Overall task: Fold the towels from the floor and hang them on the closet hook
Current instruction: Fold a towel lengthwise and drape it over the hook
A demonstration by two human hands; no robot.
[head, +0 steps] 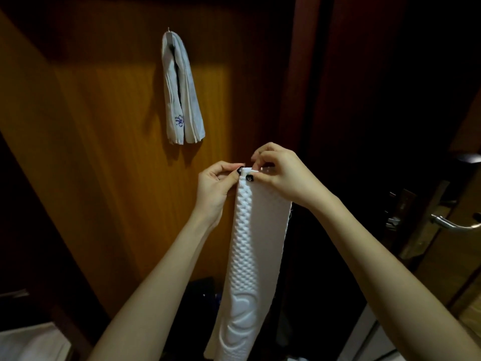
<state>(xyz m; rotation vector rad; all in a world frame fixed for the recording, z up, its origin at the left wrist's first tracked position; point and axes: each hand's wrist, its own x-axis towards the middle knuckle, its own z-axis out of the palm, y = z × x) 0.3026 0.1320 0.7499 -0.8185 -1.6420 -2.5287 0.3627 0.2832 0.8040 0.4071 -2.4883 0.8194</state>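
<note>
the white towel [250, 256] was held up in the air in front of the wooden closet wall [104, 126], below and to the right of the hook [169, 29]. it was folded into one long, narrow strip and hung straight down between the two forearms; its lower end went out of view at the bottom. the cloth was bright white, with a pattern of small raised bumps along the left side, a smoother band on the right, and a curved embossed figure lower down.

the left hand [216, 186] pinched the top edge of the strip, its fingers [234, 169] curled in, and the dark painted nails touched the fold. the right hand [281, 175] was just beside it and gripped the same top edge from the other side. the two hands were almost touching.

a second towel [179, 92], more grey, was draped over the hook, also as a narrow strip. its two halves hung side by side, with pale stripes and a small blue-purple embroidered mark near the bottom of the left half.

far to the right, a metal door handle [453, 224] showed in the dark.
</note>
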